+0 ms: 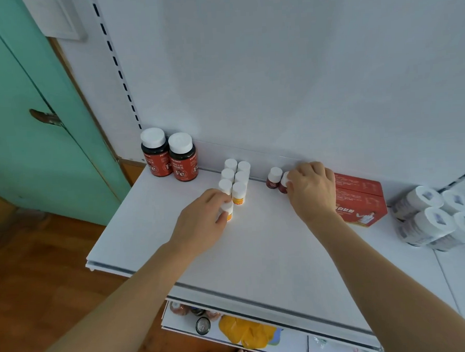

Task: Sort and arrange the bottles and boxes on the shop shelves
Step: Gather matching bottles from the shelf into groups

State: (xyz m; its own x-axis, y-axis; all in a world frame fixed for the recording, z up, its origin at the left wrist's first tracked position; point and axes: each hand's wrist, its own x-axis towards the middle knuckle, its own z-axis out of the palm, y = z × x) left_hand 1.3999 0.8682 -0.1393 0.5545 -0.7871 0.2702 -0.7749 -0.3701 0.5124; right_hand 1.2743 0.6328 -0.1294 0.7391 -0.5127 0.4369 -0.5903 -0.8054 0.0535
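Bottles, small, white-capped with yellow labels (239,193), stand in a double row on the shelf (256,250), right of the two large Fe bottles (168,157) at the back wall. Left hand (201,223) pinches one more yellow-label bottle (228,211) at the row's near end; judged: extending the row by like kind. Right hand (311,190) curls round a dark red bottle (284,184), touching its twin (274,177), just left of the red box (362,201). Toilet rolls (430,214) sit further right.
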